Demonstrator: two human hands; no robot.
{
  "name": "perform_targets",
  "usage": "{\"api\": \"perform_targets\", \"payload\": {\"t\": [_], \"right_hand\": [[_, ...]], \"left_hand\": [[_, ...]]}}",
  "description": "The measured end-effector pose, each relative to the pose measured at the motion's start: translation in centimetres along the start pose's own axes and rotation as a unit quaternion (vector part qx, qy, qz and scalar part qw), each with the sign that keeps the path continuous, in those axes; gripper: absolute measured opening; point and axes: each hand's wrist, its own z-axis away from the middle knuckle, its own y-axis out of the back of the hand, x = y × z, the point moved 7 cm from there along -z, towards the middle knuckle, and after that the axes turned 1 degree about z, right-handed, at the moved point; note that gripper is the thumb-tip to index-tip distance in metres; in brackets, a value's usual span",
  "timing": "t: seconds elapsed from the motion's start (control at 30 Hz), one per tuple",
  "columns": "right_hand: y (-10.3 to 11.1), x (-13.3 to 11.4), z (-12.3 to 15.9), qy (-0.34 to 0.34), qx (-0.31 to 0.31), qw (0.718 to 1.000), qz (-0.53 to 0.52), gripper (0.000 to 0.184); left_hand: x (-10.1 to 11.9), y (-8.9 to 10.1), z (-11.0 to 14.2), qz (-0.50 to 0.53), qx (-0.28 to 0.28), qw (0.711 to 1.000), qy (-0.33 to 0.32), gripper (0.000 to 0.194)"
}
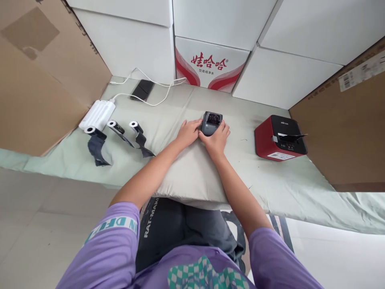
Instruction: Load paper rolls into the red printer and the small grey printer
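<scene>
A small dark grey portable label printer (209,127) sits on the cloth-covered table in front of me, a glossy dark window on its top. My right hand (215,141) grips it from the front and right, thumb toward its left front corner and fingers along the right edge. From the left, my left hand (189,133) closes on its side, with the fingertips against the casing. The far ends of some fingers are hidden behind the printer. Farther left lie three partly unrolled rolls of black-faced paper: one roll (95,133), a middle roll (117,127) and another roll (136,128).
A red and black printer (279,138) stands to the right, a dark strip sticking out of it. A white power strip (98,115), white cable (156,104) and black phone (142,90) lie back left. Cardboard boxes (45,80) flank both sides; white boxes (207,64) wall the back.
</scene>
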Motion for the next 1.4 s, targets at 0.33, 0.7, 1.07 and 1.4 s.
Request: {"api": "perform_targets", "payload": {"t": [0.33, 0.7, 1.07, 1.4], "right_hand": [[-0.91, 0.73, -0.87, 0.040, 0.029, 0.999, -0.007, 0.098], [-0.56, 0.62, -0.83, 0.023, 0.026, 0.999, -0.002, 0.098], [-0.32, 0.32, -0.76, 0.011, 0.006, 1.000, 0.008, 0.106], [-0.48, 0.58, -0.83, 0.013, 0.003, 1.000, -0.013, 0.117]], "left_hand": [[-0.08, -0.57, -0.44, -0.031, -0.034, 0.999, 0.017, 0.073], [-0.10, -0.59, -0.56, -0.004, -0.014, 1.000, 0.006, 0.066], [-0.08, -0.42, -0.44, 0.026, 0.020, 0.999, 0.009, 0.066], [-0.08, -0.12, -0.48, 0.026, 0.011, 1.000, 0.012, 0.071]]}}
